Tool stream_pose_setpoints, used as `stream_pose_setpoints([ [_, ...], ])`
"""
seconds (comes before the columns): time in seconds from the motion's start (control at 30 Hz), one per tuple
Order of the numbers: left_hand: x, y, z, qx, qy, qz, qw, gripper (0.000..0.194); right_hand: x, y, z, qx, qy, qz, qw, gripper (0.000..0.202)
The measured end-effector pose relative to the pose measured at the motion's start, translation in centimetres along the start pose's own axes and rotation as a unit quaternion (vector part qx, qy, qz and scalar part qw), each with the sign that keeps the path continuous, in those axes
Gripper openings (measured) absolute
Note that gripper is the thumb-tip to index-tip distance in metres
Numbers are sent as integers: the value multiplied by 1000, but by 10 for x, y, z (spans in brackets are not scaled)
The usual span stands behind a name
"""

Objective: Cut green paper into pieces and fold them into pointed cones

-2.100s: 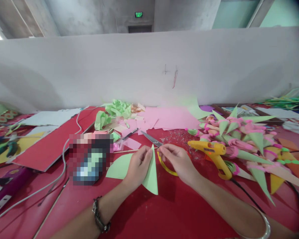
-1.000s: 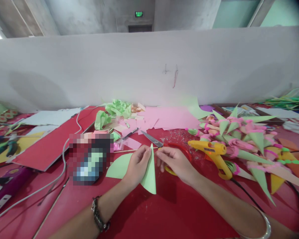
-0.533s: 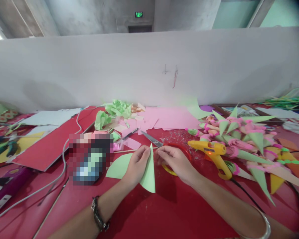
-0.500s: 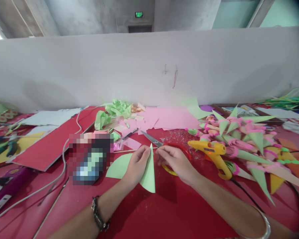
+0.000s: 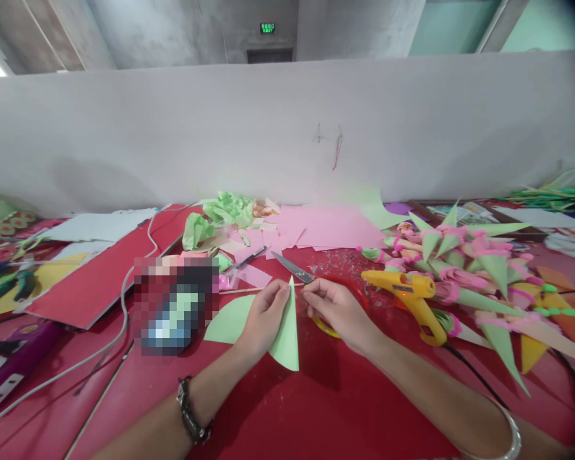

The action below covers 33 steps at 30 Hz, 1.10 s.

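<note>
My left hand [image 5: 267,319] pinches a pale green paper piece [image 5: 287,345], folded to a narrow point at the top, with a rounded lower edge. A curved green paper part [image 5: 227,321] shows left of that hand; I cannot tell whether it is the same sheet. My right hand [image 5: 338,310] is closed in a pinch just right of the paper's tip, and what its fingertips hold, if anything, is too small to make out. Scissors [image 5: 294,267] lie behind both hands, blades toward the back left, handles partly hidden by my right hand. A thin pale stick [image 5: 242,291] runs behind my left hand.
Right of my hands rests a yellow glue gun [image 5: 407,294], its cord trailing forward. Beyond it lies a heap of pink and green paper cones [image 5: 460,268]. Pink sheets [image 5: 326,227] and crumpled green paper [image 5: 227,209] are at the back, a purple power strip [image 5: 22,358] at the left.
My right hand has shifted very slightly at the fingertips, by the paper's point. My left hand and the green paper stay where they were.
</note>
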State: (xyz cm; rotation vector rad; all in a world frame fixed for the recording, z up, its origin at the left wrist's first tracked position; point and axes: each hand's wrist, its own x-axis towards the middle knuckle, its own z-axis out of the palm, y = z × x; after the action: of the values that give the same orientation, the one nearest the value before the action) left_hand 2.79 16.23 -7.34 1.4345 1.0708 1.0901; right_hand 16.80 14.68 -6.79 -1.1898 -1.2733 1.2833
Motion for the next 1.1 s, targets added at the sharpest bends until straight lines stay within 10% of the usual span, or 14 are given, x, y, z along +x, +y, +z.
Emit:
stream_pose_setpoints([
  [1.1,-1,3,0,-13,-26,6,1000,23,-1,1,-1,37,-22,-23,999,22],
])
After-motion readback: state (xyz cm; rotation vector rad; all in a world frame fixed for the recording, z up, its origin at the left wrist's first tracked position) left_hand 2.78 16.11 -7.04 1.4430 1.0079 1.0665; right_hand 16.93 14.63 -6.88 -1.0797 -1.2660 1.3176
